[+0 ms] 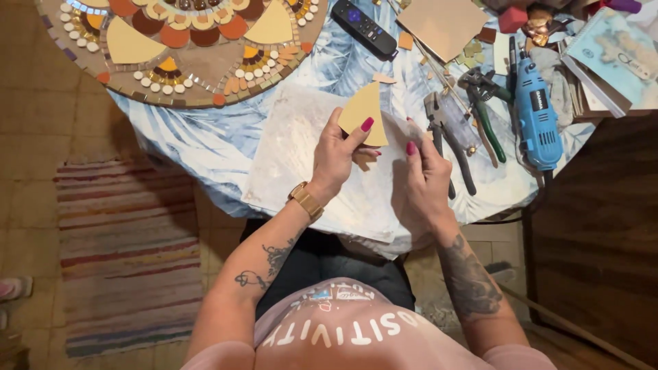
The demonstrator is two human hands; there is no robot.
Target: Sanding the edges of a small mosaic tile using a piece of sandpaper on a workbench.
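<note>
Nearest the body, both hands work above a pale square slab that lies on the desk and overhangs its near edge. The left hand has its grip closed on a tan, fan-shaped tile piece, thumb on its face and fingers behind, holding it raised over the slab. The right hand sits just beside it, its fingertips curled at the piece's lower right edge; whether they actually pinch it I cannot tell.

The piece looks thin, stiff and light, probably brittle with sharp cut edges, so the flat faces seem the safer hold.

Just right of the hands lie pliers, green-handled nippers and a blue rotary tool, crowding that side. Farther off, a black remote and a round mosaic panel fill the far left, leaving open room mostly over the slab.
</note>
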